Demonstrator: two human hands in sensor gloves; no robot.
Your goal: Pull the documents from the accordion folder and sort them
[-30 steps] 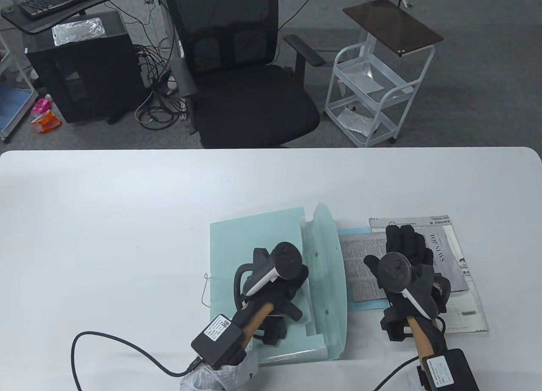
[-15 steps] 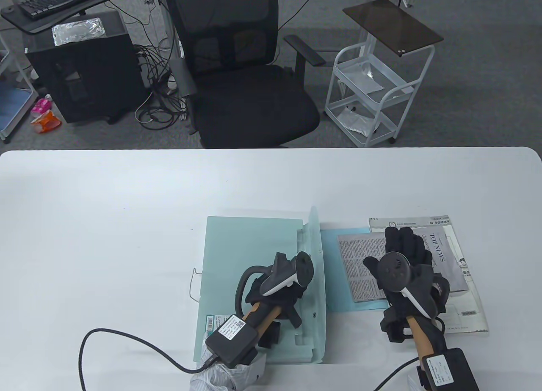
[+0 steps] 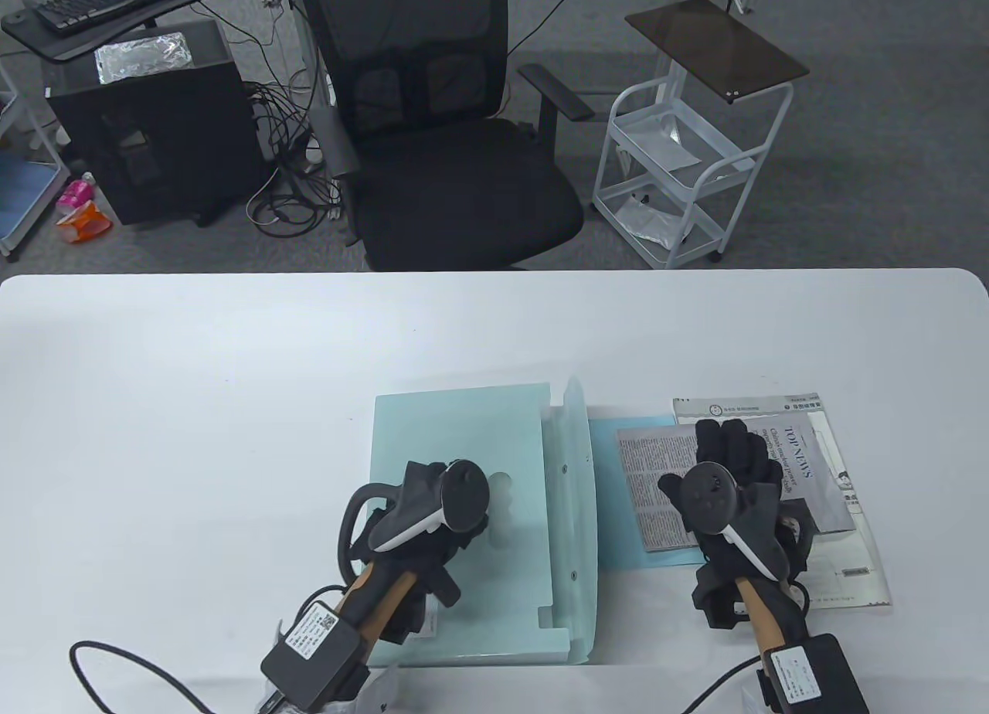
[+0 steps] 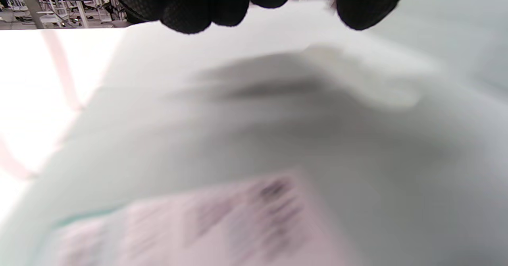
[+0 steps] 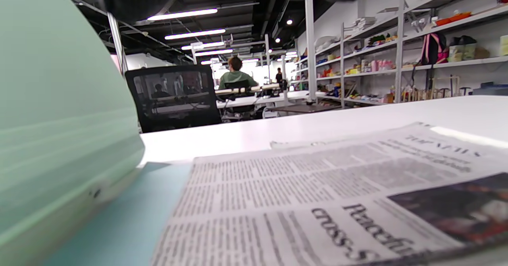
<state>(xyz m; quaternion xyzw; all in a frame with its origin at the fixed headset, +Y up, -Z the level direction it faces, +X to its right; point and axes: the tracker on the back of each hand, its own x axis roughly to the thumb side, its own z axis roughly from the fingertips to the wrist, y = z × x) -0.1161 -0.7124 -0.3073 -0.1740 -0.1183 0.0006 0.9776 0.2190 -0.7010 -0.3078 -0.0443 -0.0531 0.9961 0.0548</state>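
Overhead, white table [image 3: 193,374], black office chair [image 3: 440,142] behind, grey carpet [image 3: 865,165]

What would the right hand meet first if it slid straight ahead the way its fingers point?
The right hand lies on the newspaper page, fingers pointing to the far edge. Sliding on, it would probably cross the TOP NEWS sheet beneath, then bare table; heights are unclear.

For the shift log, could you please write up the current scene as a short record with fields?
folder: pale green accordion folder, flat on the white table, flap standing open
left hand: left hand rests on the folder
right hand: right hand lies flat on the newspaper
sorted papers: newspaper over a blue sheet, on the folder's right
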